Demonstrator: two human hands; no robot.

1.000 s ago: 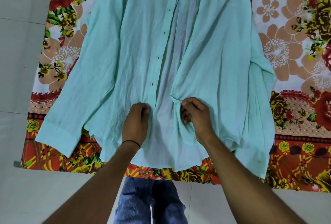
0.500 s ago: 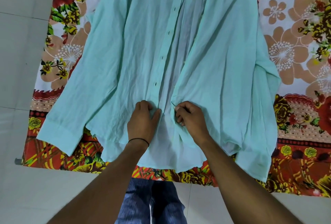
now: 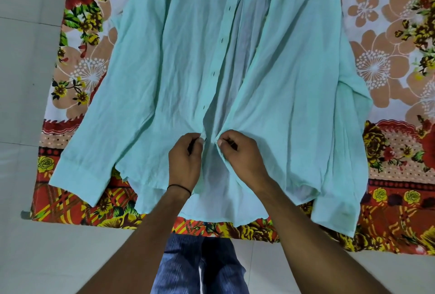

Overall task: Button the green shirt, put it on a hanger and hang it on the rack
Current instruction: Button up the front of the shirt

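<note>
- My grip: my left hand (image 3: 186, 159) pinches the buttonhole edge (image 3: 221, 39) of the pale mint-green, thin, crinkled cotton shirt (image 3: 160, 70) at its lowest slit. My right hand (image 3: 237, 154) pinches the opposite front edge, fingers curled round a fold of cloth.
- The shirt lies face up and open, sleeves spread, on a red, peach and yellow floral sheet (image 3: 388, 46), with its hem nearest me.
- A second ago my hands were apart, with a strip of the shirt's inner back showing between them. Now the two front edges nearly touch at my fingertips.
- I judge this as lining up the bottom button with its hole. I cannot see the button itself, and nothing is fastened yet.
- Above my hands the fronts still part in a long V, with several empty buttonholes up the left edge.
- The sheet's near edge is just below the hem. White floor tiles (image 3: 23, 58) lie beyond it on the left and near sides.
- My blue jeans (image 3: 200, 265) are at that near edge.
- There is open sheet to the right of the shirt.
- No hanger or rack is in view.
</note>
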